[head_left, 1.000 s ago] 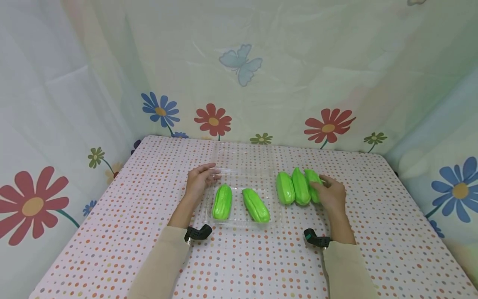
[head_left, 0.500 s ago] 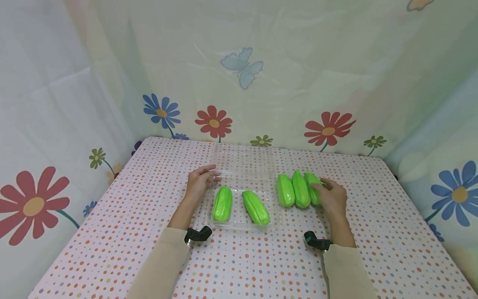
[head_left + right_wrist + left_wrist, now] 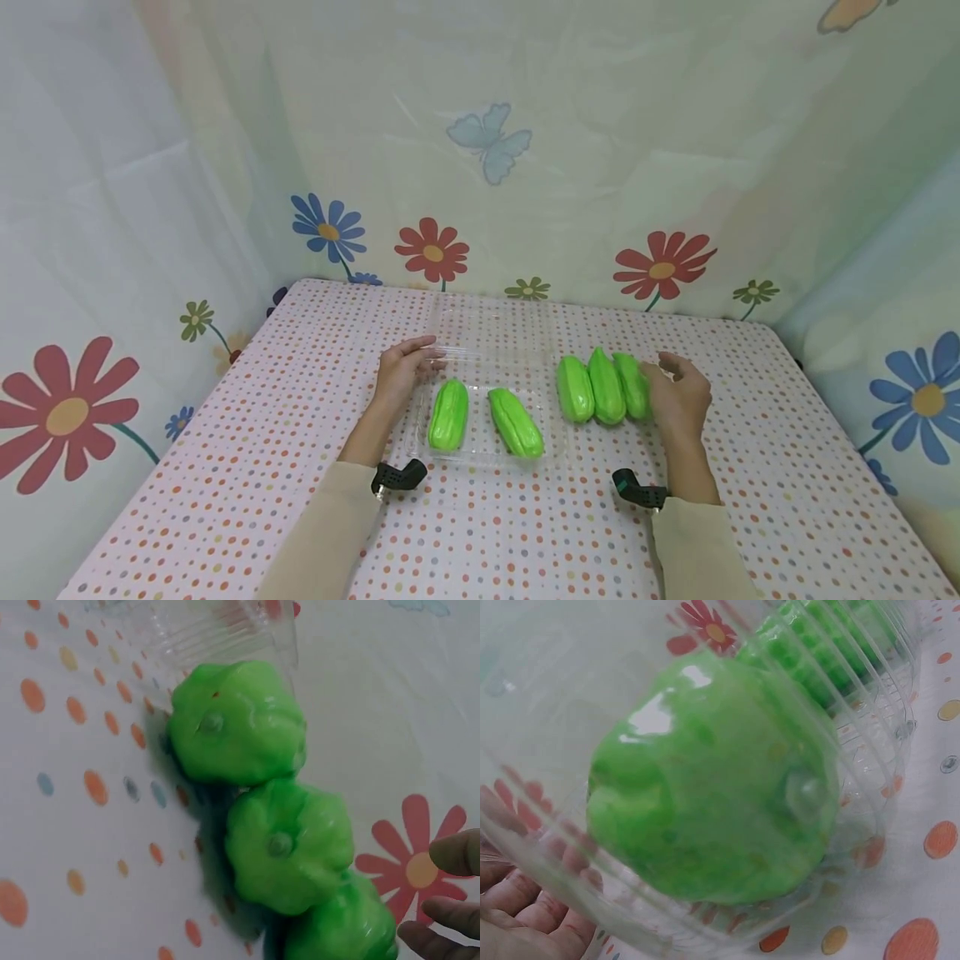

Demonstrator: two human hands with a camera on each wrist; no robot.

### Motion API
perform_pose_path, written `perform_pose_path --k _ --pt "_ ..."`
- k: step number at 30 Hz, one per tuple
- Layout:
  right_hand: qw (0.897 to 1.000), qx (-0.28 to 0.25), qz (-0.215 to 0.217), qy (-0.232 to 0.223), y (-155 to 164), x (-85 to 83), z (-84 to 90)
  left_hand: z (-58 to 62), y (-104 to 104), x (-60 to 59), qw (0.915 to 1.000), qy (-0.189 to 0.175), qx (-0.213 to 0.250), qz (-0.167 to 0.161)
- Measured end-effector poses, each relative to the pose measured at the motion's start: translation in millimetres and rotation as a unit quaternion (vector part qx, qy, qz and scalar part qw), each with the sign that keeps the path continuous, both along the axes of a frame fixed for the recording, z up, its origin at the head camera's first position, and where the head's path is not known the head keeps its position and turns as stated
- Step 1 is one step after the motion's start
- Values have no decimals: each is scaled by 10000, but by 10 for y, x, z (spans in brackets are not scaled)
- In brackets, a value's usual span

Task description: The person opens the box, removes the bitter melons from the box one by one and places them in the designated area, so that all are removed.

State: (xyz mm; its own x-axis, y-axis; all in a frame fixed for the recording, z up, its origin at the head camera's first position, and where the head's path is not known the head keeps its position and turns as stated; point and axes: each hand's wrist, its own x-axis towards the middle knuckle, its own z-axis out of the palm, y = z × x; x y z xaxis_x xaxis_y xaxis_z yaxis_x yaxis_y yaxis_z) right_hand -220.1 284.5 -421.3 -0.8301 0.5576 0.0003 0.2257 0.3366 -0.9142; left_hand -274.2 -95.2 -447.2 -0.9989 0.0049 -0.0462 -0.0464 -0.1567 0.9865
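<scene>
My left hand (image 3: 401, 375) rests at the left side of a clear plastic clamshell box (image 3: 480, 457), its fingers (image 3: 536, 907) relaxed against the wall. Inside the box lie two long, bright green, ridged vegetable-like pieces: a left one (image 3: 448, 415) and a slanted right one (image 3: 516, 422). To the right of the box, three similar pieces stand side by side: the left piece (image 3: 575, 389), the middle piece (image 3: 606, 386) and the right piece (image 3: 632, 385). Beside the right piece is my right hand (image 3: 678, 400), fingers spread and nothing in its grasp; its fingertips (image 3: 454, 855) show apart from the row.
The box's transparent lid (image 3: 491, 325) is folded back toward the rear curtain (image 3: 360, 100). A white dotted cloth (image 3: 495, 533) covers the table, with flower-printed curtains around it on three sides.
My right hand has drawn back from the rightmost green piece, a little to the right, with its fingers opening. My left hand stays at the box. The head view has tilted slightly upward.
</scene>
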Motion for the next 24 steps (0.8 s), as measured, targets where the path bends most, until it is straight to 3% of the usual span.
perform_pose_path --k 10,17,24 --pt "9988 62 95 476 -193 22 183 -16 -14 18 10000 -11 -24 -82" --pt "9949 418 476 782 -422 71 292 -4 -20 19 9999 -25 -65 -97" --pt "9913 588 907 758 -639 88 332 -15 -16 1 9999 71 -42 -82"
